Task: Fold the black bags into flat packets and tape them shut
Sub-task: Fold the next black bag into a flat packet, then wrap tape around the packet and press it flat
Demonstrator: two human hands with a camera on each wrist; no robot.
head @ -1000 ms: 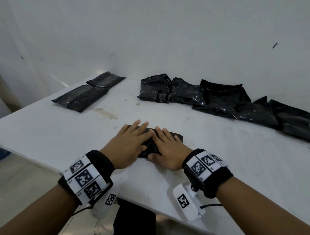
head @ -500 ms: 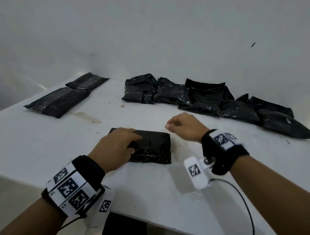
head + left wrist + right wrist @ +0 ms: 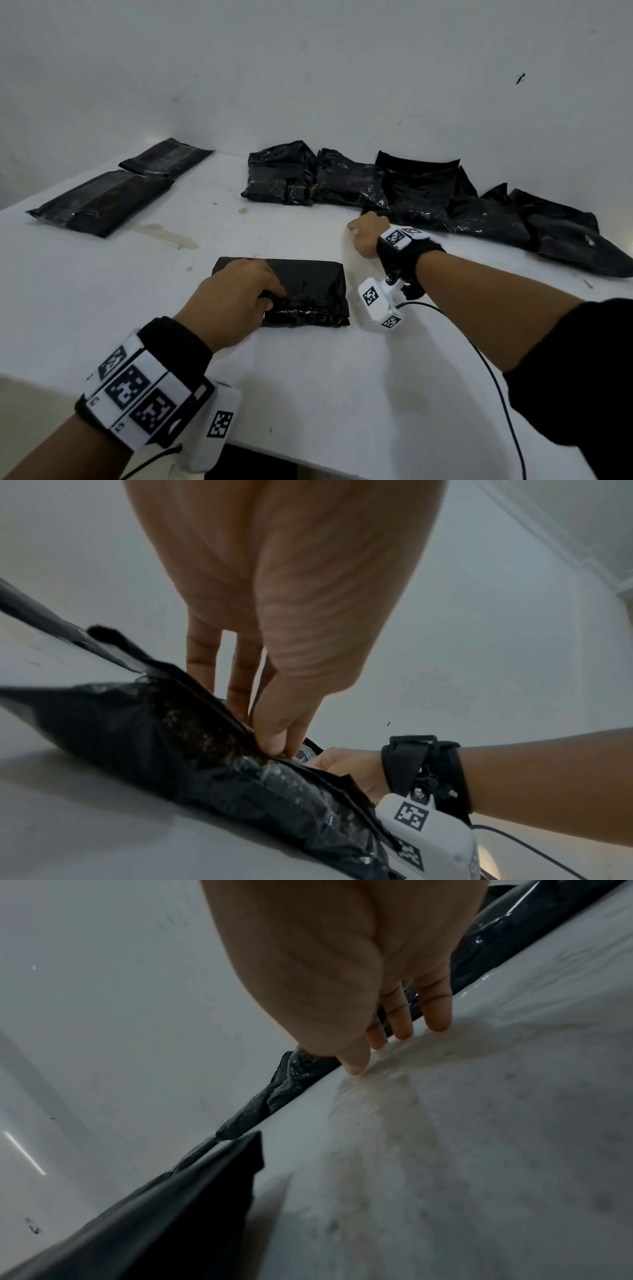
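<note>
- Presently our left hand (image 3: 233, 305) pins the folded packet (image 3: 301, 294) at mid-table, thumb tucked under a flap (fingers flat).
- Our right hand (image 3: 364, 236) reaches toward the far bags (image 3: 445, 202), fingers straight, holding nothing.
- Risk: a slackened press lets the fold spring open.

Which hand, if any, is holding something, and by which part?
The left hand holds the folded bag down at its left end. The right hand holds nothing visible.

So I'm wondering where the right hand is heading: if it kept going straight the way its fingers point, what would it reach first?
Most likely the row of black bags at the wall; the right hand is already close, though depth is unclear.
</note>
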